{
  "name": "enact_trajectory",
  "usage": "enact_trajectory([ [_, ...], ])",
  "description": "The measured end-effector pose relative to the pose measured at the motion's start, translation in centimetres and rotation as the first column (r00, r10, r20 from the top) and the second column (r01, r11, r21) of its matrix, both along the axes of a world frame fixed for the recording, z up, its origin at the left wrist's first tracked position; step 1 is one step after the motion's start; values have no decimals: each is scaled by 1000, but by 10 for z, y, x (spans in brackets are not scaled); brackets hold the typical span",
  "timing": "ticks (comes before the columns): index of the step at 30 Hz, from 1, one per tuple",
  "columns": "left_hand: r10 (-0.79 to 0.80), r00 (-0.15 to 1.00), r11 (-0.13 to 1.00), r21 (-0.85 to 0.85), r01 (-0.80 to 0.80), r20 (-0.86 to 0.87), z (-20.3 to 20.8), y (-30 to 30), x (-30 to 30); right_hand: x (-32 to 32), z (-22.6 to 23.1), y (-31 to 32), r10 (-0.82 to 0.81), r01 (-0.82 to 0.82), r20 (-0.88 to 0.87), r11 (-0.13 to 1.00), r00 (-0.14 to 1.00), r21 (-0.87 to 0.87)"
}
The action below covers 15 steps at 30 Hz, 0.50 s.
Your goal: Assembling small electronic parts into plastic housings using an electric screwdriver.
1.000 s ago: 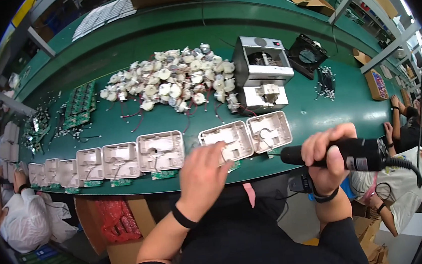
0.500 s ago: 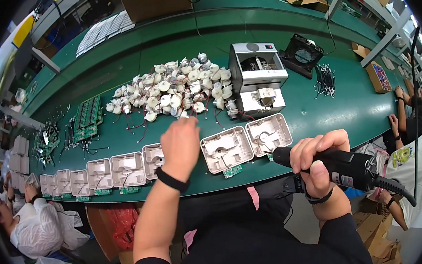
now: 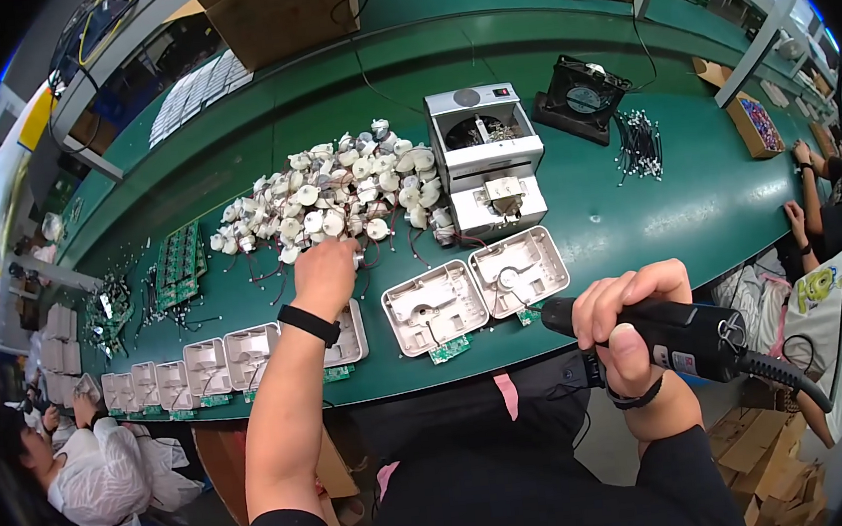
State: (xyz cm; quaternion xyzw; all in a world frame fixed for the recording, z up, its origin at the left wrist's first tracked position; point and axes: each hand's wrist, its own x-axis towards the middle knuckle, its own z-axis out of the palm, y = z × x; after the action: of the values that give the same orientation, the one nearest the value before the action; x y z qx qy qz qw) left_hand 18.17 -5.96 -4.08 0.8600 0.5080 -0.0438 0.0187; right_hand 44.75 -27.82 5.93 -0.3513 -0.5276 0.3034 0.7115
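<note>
My left hand [image 3: 325,276] is closed at the front edge of a pile of small white-capped motors [image 3: 310,195] with thin red and dark wires. One small motor [image 3: 357,260] shows beside its fingertips, partly hidden by the hand. In my right hand [image 3: 636,314] is a black electric screwdriver [image 3: 683,335], its tip pointing left and its cord trailing off at the right. Below the hands' level, two open off-white housings [image 3: 435,307] lie side by side, each with a green circuit board [image 3: 451,350] at its front edge. Another housing [image 3: 351,337] is partly behind my left forearm.
A screw feeder [image 3: 485,162] stands right of the pile, with a black fan [image 3: 582,99] beyond it. Black cables [image 3: 639,147] lie farther right. More housings [image 3: 205,367] line the left front edge; green boards [image 3: 179,264] lie behind them. Co-workers sit at both sides.
My left hand has drawn back slightly from the pile and turned, with a small motor now showing at its fingers. The right hand still holds the screwdriver in about the same place. The view has shifted a little.
</note>
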Motion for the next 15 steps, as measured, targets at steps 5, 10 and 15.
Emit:
enact_trajectory([
  [5, -125, 946, 992, 66, 110, 299, 31, -4, -24, 5, 4, 1, 7, -8, 42, 1000, 999, 28],
  [10, 364, 658, 869, -495, 16, 659, 57, -10, -42, 6, 2, 4, -16, 16, -10, 1000, 1000, 10],
  [15, 688, 367, 595, -776, 208, 626, 48, -14, -39, 2, 1, 12, 18, -17, -27, 1000, 999, 19],
])
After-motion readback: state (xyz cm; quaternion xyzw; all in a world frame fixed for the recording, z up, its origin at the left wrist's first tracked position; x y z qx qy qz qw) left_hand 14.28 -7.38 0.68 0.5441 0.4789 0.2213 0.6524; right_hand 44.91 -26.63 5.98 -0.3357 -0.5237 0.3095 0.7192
